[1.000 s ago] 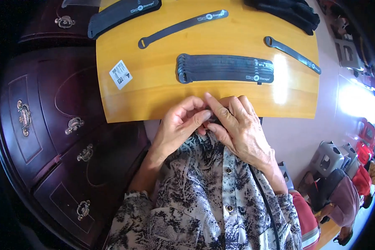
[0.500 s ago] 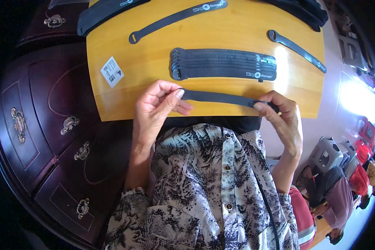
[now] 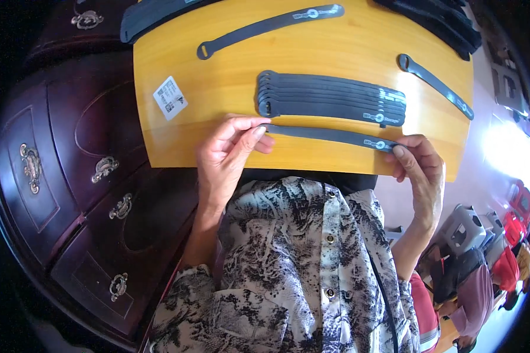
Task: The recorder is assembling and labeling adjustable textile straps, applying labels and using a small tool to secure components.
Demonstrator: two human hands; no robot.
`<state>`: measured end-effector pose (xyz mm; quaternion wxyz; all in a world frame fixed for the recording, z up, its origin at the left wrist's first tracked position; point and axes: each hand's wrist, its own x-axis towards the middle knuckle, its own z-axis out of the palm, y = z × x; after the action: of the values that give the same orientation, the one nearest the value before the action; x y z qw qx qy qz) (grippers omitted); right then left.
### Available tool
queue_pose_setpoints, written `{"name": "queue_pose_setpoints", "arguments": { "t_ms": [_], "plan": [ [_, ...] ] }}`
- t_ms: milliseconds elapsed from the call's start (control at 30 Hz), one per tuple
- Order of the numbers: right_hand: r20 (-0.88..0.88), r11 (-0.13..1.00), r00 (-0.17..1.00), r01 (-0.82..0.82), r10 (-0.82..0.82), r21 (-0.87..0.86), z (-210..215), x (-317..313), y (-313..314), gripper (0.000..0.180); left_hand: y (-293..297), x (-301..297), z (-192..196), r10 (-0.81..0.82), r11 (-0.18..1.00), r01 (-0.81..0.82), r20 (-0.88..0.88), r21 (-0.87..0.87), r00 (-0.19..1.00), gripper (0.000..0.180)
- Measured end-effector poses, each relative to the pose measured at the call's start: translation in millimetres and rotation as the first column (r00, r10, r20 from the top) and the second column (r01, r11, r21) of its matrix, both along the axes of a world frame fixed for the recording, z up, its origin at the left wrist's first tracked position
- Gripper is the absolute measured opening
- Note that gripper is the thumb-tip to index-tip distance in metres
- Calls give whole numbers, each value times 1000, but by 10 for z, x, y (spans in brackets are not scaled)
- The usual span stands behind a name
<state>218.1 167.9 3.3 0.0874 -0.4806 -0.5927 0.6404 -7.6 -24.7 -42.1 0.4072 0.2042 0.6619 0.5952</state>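
My left hand [image 3: 225, 154] pinches one end of a black cable strap [image 3: 324, 134] between thumb and fingers. At the other end, my right hand [image 3: 419, 169] grips the strap's tip, its thumb on top. The strap stretches nearly straight between them, light printing facing up near the right end. Just beyond it lies a stack of matching straps [image 3: 324, 96], overlapped in a fan with their looped ends at the left. Farther back, one loose strap [image 3: 265, 32] rests at a slant, and another strap [image 3: 434, 84] lies at the right.
The yellow wooden table [image 3: 212, 94] bears a white label [image 3: 169, 98] at left. Dark bundles of straps lie at the far left [image 3: 159, 20] and far right [image 3: 444, 26]. A dark drawer cabinet [image 3: 94, 200] stands at left. Several people and grey stools [image 3: 464, 229] are at right.
My right hand has moved outward to the strap's tip, so more of the strap and its printing shows. My left hand keeps its pinch. The whole view has shifted slightly.
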Motion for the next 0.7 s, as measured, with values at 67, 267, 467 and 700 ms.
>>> {"name": "queue_pose_setpoints", "arguments": {
  "t_ms": [67, 267, 467, 700],
  "plan": [
    [36, 999, 999, -6, 4, 42, -12, 31, 28, 13, 11, 0, -45, 44, 998, -41, -56, 49, 997, 14],
    [22, 999, 999, 42, -43, 28, -7, 29, -6, 14, 28, 5, -59, 40, 999, -42, -215, -2, 976, 17],
    [-35, 995, 996, 87, -86, 43, -16, 44, 8, 14, 53, 13, -54, 110, 994, -111, -60, -10, 992, 14],
    [-21, 989, 991, 132, -131, 69, -61, 56, 24, 14, 86, 7, -44, 141, 990, -141, -27, 11, 990, 11]
  ]
}}
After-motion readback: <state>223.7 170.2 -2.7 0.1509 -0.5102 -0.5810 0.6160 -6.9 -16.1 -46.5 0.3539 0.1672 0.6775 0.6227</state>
